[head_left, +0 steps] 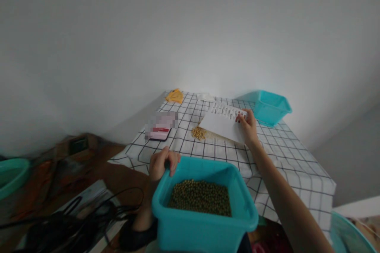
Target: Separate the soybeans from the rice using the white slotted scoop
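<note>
My left hand is closed over the far left corner of a teal plastic tub at the front of the table. Inside it lies a heap of small round greenish-brown beans. Further back, my right hand grips the right end of a white spiral-bound notebook, thumb on top, with the fingers underneath partly hidden. The notebook rests low over the table, slightly tilted as far as I can see. At its left edge sits a small pile of pale yellow beans.
A checked cloth covers the table. On it are a second teal basket at the back right, a yellow crumpled bag, a white tissue and a phone-like object. Black cables lie at lower left, near a green basin.
</note>
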`<state>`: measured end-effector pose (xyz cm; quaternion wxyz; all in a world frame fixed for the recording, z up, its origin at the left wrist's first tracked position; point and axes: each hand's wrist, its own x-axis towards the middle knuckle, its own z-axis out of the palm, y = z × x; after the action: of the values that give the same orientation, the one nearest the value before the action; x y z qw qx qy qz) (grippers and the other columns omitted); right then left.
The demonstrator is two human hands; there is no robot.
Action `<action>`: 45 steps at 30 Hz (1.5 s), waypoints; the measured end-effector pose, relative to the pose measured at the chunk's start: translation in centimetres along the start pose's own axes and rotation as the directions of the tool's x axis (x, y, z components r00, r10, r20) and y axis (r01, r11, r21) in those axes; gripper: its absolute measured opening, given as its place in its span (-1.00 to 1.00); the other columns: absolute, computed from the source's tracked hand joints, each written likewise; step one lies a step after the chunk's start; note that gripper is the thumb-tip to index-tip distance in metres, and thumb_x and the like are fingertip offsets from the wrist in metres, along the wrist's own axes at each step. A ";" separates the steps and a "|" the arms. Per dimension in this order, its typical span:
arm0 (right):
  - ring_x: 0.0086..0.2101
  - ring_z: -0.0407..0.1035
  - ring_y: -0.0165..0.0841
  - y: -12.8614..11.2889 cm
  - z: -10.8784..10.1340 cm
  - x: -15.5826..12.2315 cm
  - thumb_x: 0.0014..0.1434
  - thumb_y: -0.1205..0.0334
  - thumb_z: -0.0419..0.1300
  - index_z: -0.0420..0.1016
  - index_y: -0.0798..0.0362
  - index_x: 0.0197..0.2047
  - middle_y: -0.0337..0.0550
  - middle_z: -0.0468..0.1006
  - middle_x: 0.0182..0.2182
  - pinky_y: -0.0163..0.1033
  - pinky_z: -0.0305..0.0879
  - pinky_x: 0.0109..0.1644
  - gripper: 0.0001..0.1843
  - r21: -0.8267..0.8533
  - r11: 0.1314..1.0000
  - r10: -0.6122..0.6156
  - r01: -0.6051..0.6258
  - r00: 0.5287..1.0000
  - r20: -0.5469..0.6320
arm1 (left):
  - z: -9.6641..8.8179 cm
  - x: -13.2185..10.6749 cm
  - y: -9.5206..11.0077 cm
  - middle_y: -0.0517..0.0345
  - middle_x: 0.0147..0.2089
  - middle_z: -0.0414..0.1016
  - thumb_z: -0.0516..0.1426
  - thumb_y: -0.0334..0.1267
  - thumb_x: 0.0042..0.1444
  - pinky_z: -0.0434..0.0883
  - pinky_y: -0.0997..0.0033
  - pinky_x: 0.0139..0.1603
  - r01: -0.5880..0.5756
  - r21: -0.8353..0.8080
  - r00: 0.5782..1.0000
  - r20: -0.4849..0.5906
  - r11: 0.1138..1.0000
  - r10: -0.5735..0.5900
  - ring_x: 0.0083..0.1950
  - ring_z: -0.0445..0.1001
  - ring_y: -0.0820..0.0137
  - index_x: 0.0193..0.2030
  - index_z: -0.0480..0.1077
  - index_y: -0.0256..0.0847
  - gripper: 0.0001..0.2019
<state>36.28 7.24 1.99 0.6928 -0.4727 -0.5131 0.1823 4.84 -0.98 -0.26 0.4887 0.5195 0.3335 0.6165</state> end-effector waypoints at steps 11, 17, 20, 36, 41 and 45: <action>-0.42 0.25 -0.29 -0.8 0.4 -0.5 0.09 0.00 0.33 0.43 -0.11 -0.19 -0.31 0.41 -0.49 -0.19 0.19 -0.27 -0.72 -0.002 1.000 0.021 -0.021 0.994 0.105 | 0.3 0.7 0.3 0.23 -0.81 0.11 -0.01 0.04 0.36 0.30 0.24 -0.46 0.014 -0.058 0.999 0.045 0.998 -0.011 -0.68 0.15 0.39 -0.77 0.15 -0.08 -0.36; -0.42 0.24 -0.32 -0.8 0.2 -0.6 0.07 -0.01 0.33 0.43 -0.10 -0.22 -0.33 0.37 -0.49 -0.22 0.17 -0.28 -0.73 0.043 0.998 0.037 -0.042 0.994 0.108 | 0.5 0.5 0.4 0.22 -0.80 0.13 0.03 -0.01 0.35 0.24 0.25 -0.46 0.039 -0.128 0.998 0.046 0.991 -0.034 -0.66 0.17 0.39 -0.78 0.20 -0.10 -0.37; -0.42 0.24 -0.34 -0.6 -0.1 -0.5 0.07 -0.01 0.32 0.42 -0.09 -0.24 -0.34 0.36 -0.49 -0.24 0.17 -0.29 -0.73 0.070 0.996 0.046 -0.052 0.995 0.087 | 0.7 0.6 0.6 0.21 -0.81 0.14 0.04 -0.05 0.34 0.23 0.25 -0.43 0.052 -0.167 0.998 0.034 0.985 -0.047 -0.66 0.17 0.40 -0.81 0.20 -0.10 -0.37; -0.42 0.32 -0.38 0.0 0.4 -1.6 0.05 -0.08 0.38 0.43 -0.08 -0.26 -0.36 0.45 -0.46 -0.30 0.24 -0.34 -0.67 0.034 0.981 0.169 -0.192 0.923 0.345 | 0.3 0.9 -0.2 0.25 -0.83 0.12 0.01 -0.10 0.37 0.25 0.26 -0.36 0.034 -0.189 0.998 0.058 0.981 -0.023 -0.69 0.12 0.42 -0.81 0.25 -0.09 -0.36; -0.42 0.37 -0.38 0.4 0.4 -1.7 0.04 -0.05 0.41 0.46 -0.01 -0.25 -0.27 0.53 -0.41 -0.30 0.27 -0.38 -0.65 -0.024 0.966 0.237 -0.258 0.843 0.482 | 0.1 0.9 -0.6 0.24 -0.83 0.14 0.02 -0.13 0.36 0.27 0.26 -0.30 0.039 -0.216 0.998 0.052 0.976 -0.028 -0.67 0.15 0.41 -0.82 0.27 -0.09 -0.36; -0.47 0.35 -0.39 0.6 0.3 -1.6 0.10 -0.08 0.36 0.47 0.02 -0.31 -0.25 0.51 -0.45 -0.30 0.24 -0.43 -0.66 -0.049 0.957 0.265 -0.288 0.788 0.556 | 0.2 1.1 -0.5 0.23 -0.85 0.14 0.07 -0.11 0.29 0.26 0.24 -0.31 0.055 -0.227 0.998 0.050 0.972 -0.045 -0.69 0.14 0.41 -0.84 0.29 -0.09 -0.39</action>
<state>35.51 6.52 0.62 0.4882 -0.4555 -0.6139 0.4210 5.17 0.15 -0.32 0.5678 0.4652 0.2625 0.6263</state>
